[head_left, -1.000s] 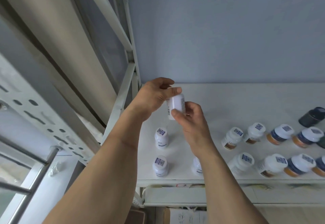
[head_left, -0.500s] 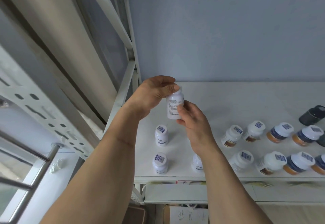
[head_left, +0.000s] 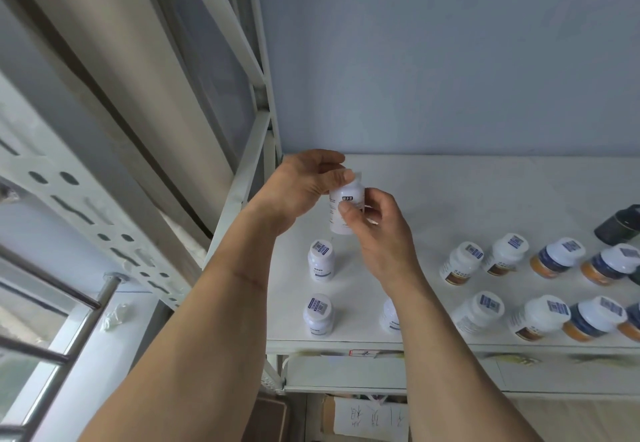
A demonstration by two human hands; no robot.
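Observation:
A small white bottle with a printed label is held upright above the white shelf. My left hand grips its cap end from the left, thumb on top. My right hand pinches the bottle's body from the right, thumb across the label. Below the hands, two white bottles with blue code stickers on their caps stand on the shelf, one behind the other. A third bottle is partly hidden behind my right forearm.
Several more bottles stand in two rows at the right, some white, some with orange and dark blue labels. A dark jar lies at the far right. The shelf's metal upright rises at left, and a window rail runs lower left.
Both hands have turned the held bottle, so its label now faces me. It stayed at about the same height above the shelf.

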